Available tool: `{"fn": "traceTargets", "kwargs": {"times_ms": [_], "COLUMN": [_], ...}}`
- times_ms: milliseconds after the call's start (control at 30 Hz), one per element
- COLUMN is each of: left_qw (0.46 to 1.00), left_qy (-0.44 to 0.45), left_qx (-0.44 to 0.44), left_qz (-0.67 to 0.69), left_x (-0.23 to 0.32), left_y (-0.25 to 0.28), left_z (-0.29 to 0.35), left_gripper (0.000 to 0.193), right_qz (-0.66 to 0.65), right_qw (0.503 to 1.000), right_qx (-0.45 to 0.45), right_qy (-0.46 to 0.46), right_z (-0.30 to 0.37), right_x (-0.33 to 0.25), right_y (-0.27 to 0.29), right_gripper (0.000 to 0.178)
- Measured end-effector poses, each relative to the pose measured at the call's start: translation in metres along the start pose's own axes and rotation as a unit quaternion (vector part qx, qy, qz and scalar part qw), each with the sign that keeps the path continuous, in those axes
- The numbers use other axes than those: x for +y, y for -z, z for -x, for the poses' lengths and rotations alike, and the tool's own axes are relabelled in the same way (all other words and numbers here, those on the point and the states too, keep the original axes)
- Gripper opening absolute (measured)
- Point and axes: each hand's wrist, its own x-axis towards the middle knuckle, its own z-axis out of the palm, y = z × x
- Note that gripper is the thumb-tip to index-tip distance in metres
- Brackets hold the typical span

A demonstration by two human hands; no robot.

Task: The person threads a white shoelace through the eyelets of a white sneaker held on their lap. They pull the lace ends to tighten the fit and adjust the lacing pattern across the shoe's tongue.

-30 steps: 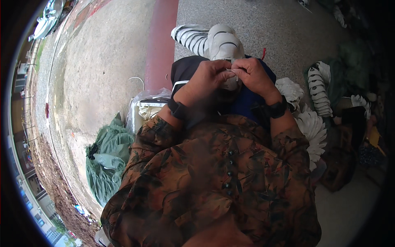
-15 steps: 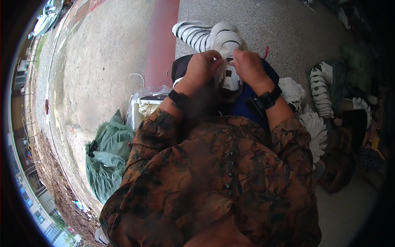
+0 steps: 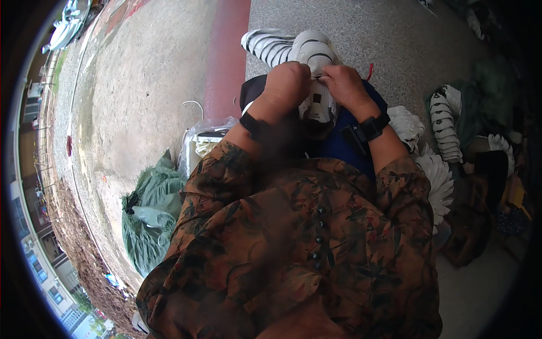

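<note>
A white mesh shoe upper [image 3: 317,105] with dark patches lies over my lap. My left hand [image 3: 287,85] is closed at its left edge, knuckles up, hiding its own fingertips. From the other side my right hand [image 3: 345,86] pinches the upper with thumb and forefinger. The two hands are close together; any thin thread between them is too small to make out. Just beyond them, a nested row of white shoe uppers [image 3: 268,46] bends away to the left, its near end touching the piece I hold.
A green woven sack [image 3: 149,217] and a clear plastic bag [image 3: 195,141] with white contents sit at my left. On my right are more stacked white uppers [image 3: 446,127] and a fanned white bundle [image 3: 436,186]. Blue cloth [image 3: 355,152] covers my lap.
My left hand has turned over and moved up and slightly right, its fingers curling in. My right hand has shifted slightly right, still pinching. The view has drifted a little.
</note>
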Motion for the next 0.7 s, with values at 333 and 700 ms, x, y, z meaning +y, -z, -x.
{"fn": "traceTargets", "kwargs": {"times_ms": [333,700], "left_qw": [0.996,0.985], "left_qy": [-0.026,-0.041], "left_qx": [-0.035,-0.015], "left_qz": [-0.083,0.165], "left_x": [-0.004,-0.004], "left_y": [0.001,0.005], "left_z": [-0.008,-0.013], "left_gripper": [0.017,0.014], "right_qz": [-0.021,-0.040], "right_qw": [0.999,0.996], "right_qx": [-0.021,-0.074], "right_qy": [-0.022,-0.038], "right_z": [0.002,0.003], "right_x": [-0.003,-0.006], "right_y": [0.005,0.018], "right_gripper": [0.015,0.018]}}
